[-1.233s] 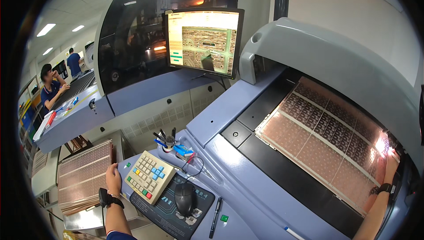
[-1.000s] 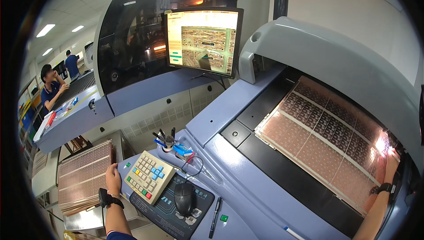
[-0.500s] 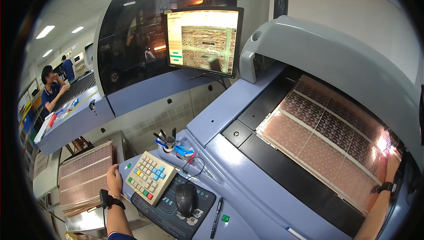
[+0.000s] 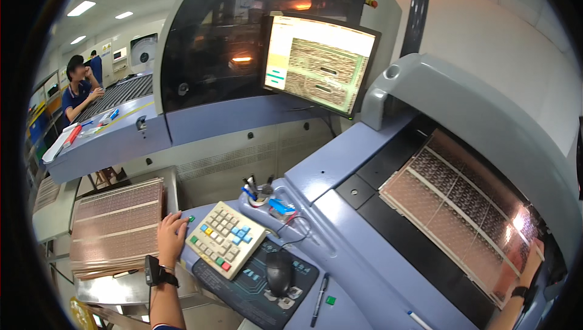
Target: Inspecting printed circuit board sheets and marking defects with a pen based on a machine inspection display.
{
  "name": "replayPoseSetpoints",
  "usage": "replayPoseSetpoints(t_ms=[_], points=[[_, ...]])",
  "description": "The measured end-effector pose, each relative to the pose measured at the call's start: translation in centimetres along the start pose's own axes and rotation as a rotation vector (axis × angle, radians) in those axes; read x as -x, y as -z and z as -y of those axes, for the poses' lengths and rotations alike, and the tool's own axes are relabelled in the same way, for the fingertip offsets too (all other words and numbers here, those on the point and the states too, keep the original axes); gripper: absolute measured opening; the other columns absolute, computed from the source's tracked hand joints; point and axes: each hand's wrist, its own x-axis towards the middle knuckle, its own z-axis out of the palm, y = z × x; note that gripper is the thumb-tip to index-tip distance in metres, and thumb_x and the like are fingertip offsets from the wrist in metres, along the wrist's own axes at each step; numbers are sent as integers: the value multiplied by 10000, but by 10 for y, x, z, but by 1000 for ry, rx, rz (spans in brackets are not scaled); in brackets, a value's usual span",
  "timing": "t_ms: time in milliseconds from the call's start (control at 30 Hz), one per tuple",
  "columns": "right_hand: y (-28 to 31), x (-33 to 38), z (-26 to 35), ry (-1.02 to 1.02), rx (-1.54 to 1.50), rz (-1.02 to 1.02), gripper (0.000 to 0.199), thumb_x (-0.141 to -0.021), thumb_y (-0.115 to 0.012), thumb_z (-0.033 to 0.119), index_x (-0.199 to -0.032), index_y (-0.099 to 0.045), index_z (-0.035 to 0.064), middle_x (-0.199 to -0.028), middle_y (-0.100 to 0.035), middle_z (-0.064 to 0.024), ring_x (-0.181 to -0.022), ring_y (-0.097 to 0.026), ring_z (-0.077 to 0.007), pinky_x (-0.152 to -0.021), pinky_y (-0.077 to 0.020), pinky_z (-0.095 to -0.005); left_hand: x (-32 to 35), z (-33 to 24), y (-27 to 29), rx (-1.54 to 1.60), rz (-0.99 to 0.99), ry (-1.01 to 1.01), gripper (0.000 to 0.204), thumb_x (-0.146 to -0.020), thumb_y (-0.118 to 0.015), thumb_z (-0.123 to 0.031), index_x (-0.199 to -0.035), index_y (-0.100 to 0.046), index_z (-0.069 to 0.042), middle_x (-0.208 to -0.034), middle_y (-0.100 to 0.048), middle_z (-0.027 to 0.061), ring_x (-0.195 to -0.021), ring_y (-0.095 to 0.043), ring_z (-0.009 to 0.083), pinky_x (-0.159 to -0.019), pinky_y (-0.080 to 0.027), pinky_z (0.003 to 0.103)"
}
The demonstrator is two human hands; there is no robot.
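Coppery, grid-patterned panel (image 4: 425,199) against a black bed (image 4: 398,239) and lilac-blue casing (image 4: 358,251).
Pale stripes across the copper, with small repeated motifs and one darker band; on the left, a copper-brown stack of panels (image 4: 115,230), also pale-striped. Beige keypad (image 4: 226,239) with cream, blue, yellow, green and red keys. Black mouse (image 4: 279,272) on a dark mouse pad (image 4: 243,293) traced in teal. Monitor (image 4: 322,66) in glowing white, with streaky brown-black and green. Smooth grey hood (image 4: 473,108). Small bright-green square (image 4: 330,300) beside a dark pen (image 4: 319,301).

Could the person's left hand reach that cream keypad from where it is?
Probably yes: the left hand looks empty and is close beside the cream keypad, with only a small green piece between them.
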Motion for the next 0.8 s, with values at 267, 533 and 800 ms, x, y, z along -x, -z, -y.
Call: replayPoseSetpoints(t_ms=[267,533,800], points=[[11,161,244,-3,74,-108,227,-954,-590,126,-1147,-658,30,-1141,-676,-185,-1031,-658,-290,-894,-509,-390,-21,-10,-10,-5,16,-155,230,-917,-599,-270,-1097,-731,-215,-1297,-613,72,-1239,-502,324,-1048,-347,460],[-88,209,250,60,-30,101,224,-1020,-484,146,-1106,-622,-8,-943,-638,-89,-829,-592,-159,-773,-486,-284,-4,-3,-2,38,54,-82,239,-918,-596,-248,-1115,-731,-228,-1298,-602,75,-1259,-479,328,-1075,-310,515],[-195,167,272,443,119,244,196,-990,-496,117,-1100,-620,12,-1059,-663,-200,-1064,-630,-355,-948,-477,-408,-7,-1,-3,60,33,-48,234,-917,-592,-198,-1103,-722,-142,-1296,-600,104,-1251,-481,316,-1078,-304,456]])
